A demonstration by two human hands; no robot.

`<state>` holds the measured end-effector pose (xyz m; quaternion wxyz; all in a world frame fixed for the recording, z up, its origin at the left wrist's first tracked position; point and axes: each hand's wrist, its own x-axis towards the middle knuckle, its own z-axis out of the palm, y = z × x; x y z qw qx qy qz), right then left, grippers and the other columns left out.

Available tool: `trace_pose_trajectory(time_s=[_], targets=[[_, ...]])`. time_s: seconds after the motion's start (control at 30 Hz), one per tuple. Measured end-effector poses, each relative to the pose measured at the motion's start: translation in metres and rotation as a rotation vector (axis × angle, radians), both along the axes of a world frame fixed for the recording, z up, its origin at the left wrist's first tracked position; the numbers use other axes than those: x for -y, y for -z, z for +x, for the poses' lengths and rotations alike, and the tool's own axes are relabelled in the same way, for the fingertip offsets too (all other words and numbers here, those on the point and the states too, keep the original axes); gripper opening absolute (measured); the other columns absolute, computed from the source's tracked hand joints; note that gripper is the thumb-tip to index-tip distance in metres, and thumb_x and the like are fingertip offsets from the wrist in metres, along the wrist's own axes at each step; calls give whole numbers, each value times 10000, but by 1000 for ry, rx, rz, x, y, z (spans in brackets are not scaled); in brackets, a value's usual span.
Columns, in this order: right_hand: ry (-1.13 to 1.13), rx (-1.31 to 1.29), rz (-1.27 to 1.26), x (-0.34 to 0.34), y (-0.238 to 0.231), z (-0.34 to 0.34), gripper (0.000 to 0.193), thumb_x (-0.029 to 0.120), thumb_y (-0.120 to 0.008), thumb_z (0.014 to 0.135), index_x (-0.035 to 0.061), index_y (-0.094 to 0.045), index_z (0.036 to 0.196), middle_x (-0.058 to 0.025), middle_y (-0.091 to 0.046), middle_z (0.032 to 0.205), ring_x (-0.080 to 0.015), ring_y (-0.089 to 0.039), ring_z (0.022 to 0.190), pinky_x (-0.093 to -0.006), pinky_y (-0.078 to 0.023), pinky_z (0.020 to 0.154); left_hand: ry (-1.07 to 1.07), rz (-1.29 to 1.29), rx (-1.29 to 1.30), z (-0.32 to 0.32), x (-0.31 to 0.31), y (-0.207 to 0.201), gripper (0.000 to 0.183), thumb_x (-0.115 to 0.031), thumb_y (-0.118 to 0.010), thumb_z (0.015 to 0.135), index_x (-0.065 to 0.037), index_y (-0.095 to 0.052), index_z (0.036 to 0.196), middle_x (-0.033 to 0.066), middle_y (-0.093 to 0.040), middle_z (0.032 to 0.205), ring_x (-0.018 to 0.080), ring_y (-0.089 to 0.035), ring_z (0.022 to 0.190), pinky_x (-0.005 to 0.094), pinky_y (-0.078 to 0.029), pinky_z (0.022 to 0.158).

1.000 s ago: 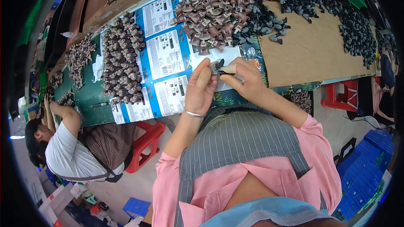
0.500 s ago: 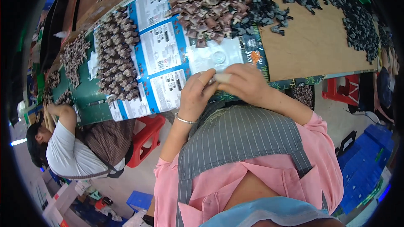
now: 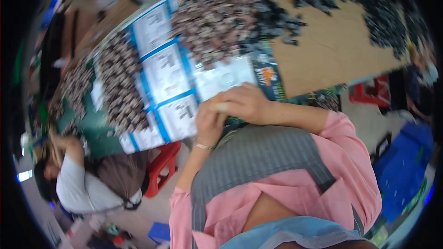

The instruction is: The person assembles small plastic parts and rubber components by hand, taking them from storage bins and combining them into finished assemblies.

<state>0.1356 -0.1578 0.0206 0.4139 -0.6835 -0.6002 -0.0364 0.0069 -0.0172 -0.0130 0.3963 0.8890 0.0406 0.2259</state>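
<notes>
left hand (image 3: 208, 122): curled tight against the right one, fingers closed round a small pale piece (image 3: 221, 107), looks like a little plastic part but it's too blurry to call

right hand (image 3: 247, 103): folded over the same piece from the other side, pinching it, knuckles up

pale piece: wedged right between both hands, at the near edge of the worktop (image 3: 332, 50)

past the hands: printed sheets (image 3: 168, 76) with blue borders, then a heap of small brownish parts (image 3: 212, 23)

off to the left hand's side: another person (image 3: 78, 186) in a grey top, hunched low
</notes>
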Motion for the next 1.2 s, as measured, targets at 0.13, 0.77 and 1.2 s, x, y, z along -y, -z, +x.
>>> trace_pose_trajectory(time_s=[0.13,0.77,1.2], targets=[[34,-92,9,10,0,-1,235,187,-699,821,133,-665,1048,-28,-672,997,-206,-648,830,-320,-427,621,-39,-93,-4,4,4,-13,419,-44,-746,786,-35,-636,1190,133,-671,987,300,-624,852,369,-501,742],[788,56,-142,112,35,100,211,147,-687,865,48,-653,1049,-97,-631,1027,-305,-589,949,-391,-468,811,-733,319,-53,40,-161,-8,638,-25,-683,853,-37,-423,1436,148,-570,1085,225,-644,801,337,-541,711],[725,-607,-52,111,25,81,189,118,-714,873,39,-651,1033,-52,-648,948,-180,-614,793,-297,-494,721,-149,90,57,83,-44,-8,313,-63,-741,824,-63,-673,1129,121,-620,990,250,-621,791,344,-527,669]])
